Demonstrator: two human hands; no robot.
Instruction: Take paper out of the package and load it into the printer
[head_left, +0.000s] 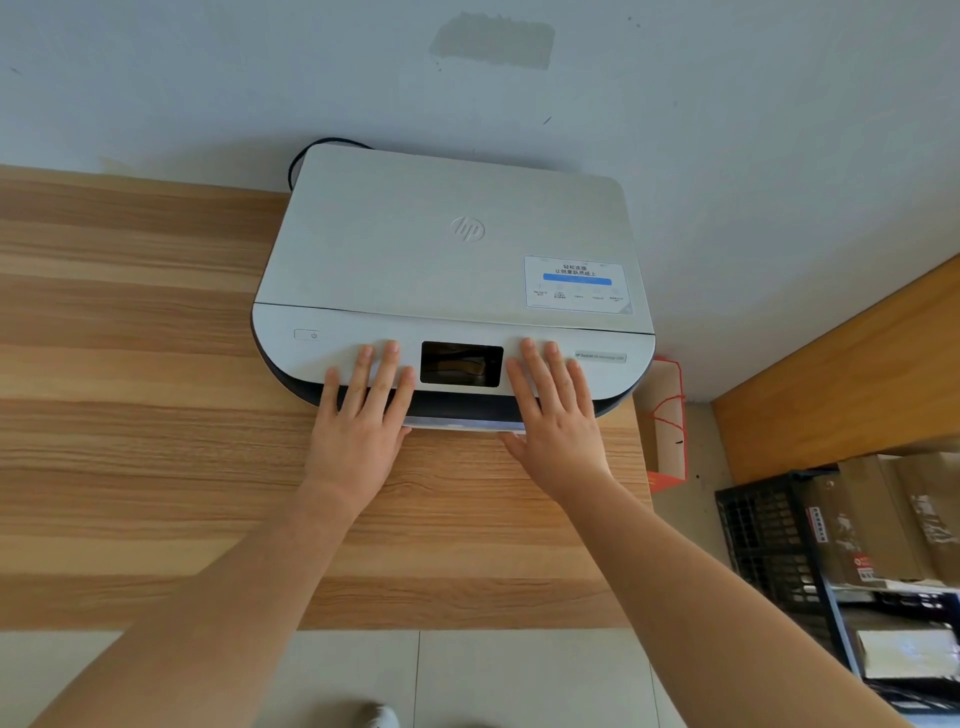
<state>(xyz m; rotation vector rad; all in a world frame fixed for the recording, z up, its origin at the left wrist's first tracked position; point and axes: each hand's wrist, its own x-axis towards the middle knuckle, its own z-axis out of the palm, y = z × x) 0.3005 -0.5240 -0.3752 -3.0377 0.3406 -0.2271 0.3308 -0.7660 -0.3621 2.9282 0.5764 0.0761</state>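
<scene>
A white printer (447, 249) stands on the wooden table (130, 415) against the wall, lid down, with a dark screen (461, 364) in its front panel. My left hand (363, 415) lies flat on the front panel left of the screen, fingers spread. My right hand (556, 410) lies flat on the panel right of the screen, fingers spread too. Between my hands, at the printer's lower front, the edge of the paper tray (462, 423) shows a thin white strip. Whether that strip is paper I cannot tell. No paper package is in view.
A black cable (298, 161) loops behind the printer's back left corner. Right of the table, an orange-trimmed paper bag (667, 415) leans on the floor. A black crate (769, 540) and cardboard boxes (883, 514) sit at the lower right. Tiled floor (519, 675) runs below the table's front edge.
</scene>
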